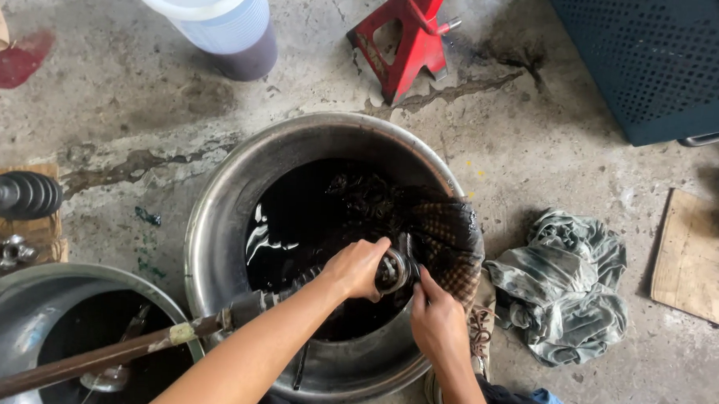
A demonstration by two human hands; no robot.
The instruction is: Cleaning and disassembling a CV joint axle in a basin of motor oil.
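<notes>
My left hand is wrapped around the metal joint end of a long, dirty drive shaft, holding it over a large steel basin filled with black oily liquid. My right hand touches the same joint end and pinches a dark checked rag that drapes over the basin's right rim. The shaft runs from the joint down to the lower left corner.
A second steel basin sits at lower left. A crumpled grey-green cloth lies right of the big basin. A red jack stand, a white bucket, a dark perforated crate, a wooden board and a rubber boot stand around.
</notes>
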